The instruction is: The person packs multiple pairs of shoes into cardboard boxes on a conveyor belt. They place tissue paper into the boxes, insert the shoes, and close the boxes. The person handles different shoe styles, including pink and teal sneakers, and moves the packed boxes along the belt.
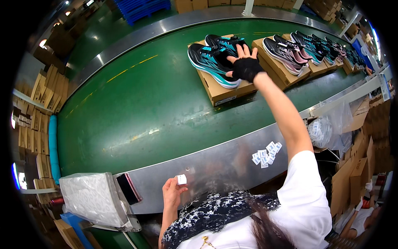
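My left hand point(172, 192) is near the metal ledge, pinching a small white sachet point(181, 179) between thumb and fingertips. Stretched far out over the belt, my right hand point(246, 69) wears a black fingerless glove. Its fingers are spread across the heel ends of a pair of black and teal running shoes, touching or just above them; which one I cannot tell. The nearer running shoe point(212, 66) and the farther running shoe point(219, 42) lie side by side on a brown shoebox point(224, 94).
Further right, more shoe pairs, such as a black and pink running shoe point(282, 54), ride on boxes along the green conveyor belt point(137, 99). Loose white sachets point(265, 155) lie on the metal ledge point(224, 166). A phone point(129, 188) and a plastic-wrapped stack point(93, 199) sit at left.
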The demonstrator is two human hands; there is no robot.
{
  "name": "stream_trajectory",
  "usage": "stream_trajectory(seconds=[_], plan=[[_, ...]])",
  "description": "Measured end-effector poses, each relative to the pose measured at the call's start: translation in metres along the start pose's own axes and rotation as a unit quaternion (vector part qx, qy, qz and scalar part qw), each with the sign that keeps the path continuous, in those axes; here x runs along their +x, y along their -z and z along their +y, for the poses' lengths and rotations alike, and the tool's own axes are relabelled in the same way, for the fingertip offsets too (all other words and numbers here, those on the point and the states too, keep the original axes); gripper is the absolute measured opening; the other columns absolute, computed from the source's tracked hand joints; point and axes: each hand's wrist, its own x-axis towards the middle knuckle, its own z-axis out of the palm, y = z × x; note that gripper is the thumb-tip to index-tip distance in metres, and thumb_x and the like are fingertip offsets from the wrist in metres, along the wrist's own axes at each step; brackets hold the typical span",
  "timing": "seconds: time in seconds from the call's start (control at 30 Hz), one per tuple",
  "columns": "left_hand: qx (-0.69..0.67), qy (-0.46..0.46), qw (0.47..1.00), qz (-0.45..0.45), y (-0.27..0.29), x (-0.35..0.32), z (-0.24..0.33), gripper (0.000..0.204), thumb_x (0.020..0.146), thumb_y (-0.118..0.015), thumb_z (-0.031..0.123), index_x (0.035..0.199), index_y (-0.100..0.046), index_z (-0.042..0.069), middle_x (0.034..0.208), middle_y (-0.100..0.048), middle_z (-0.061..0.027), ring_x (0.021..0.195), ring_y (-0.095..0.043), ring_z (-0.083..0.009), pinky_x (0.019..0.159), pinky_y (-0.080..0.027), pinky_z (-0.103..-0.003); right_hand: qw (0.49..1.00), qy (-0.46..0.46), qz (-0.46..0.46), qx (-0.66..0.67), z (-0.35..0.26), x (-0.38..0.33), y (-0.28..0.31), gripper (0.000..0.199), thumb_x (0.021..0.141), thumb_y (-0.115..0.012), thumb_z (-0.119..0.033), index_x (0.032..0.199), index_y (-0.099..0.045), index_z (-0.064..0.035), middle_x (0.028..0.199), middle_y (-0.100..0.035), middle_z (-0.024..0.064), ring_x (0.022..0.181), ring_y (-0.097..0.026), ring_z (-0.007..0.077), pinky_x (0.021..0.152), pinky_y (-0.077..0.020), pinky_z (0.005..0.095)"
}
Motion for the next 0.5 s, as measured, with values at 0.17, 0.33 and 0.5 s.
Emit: stream_trajectory(seconds=[0.17,0.33,0.5], plan=[[0.003,-0.03,0.999,0.017,0.02,-0.006,-0.004,0.016,0.085,-0.051,0.018,0.082,-0.053,0.003,0.078,-0.059,-0.0094,0.066,-0.058,-0.0192,0.053,-0.049,-0.03,0.984,0.056,-0.158,0.061,-0.005,0.015,0.003,0.05,0.064,-0.056,-0.056,0.094,-0.063,-0.0159,0.099,-0.057,0.0128,0.097,-0.052,0.024,0.089,-0.0308,0.0406],[0.042,-0.089,0.995,0.011,0.039,-0.02,0.013,0.014,0.085,-0.051,0.017,0.079,-0.052,0.004,0.074,-0.059,-0.0068,0.062,-0.057,-0.0154,0.052,-0.047,-0.028,0.981,0.062,-0.071,0.172,-0.039,-0.034,0.067,0.048,0.066,-0.058,-0.052,0.077,-0.063,-0.0054,0.082,-0.06,0.0157,0.082,-0.057,0.0263,0.072,-0.0436,0.0362],[0.064,-0.174,0.982,-0.026,0.047,-0.031,0.057,0.015,0.087,-0.049,0.018,0.081,-0.052,0.005,0.075,-0.058,-0.0043,0.066,-0.056,-0.0125,0.057,-0.046,-0.026,0.94,0.049,-0.178,0.289,-0.068,-0.076,0.145,0.048,0.066,-0.063,-0.049,0.069,-0.061,-0.001,0.068,-0.057,0.0169,0.069,-0.057,0.028,0.063,-0.0452,0.0325]])
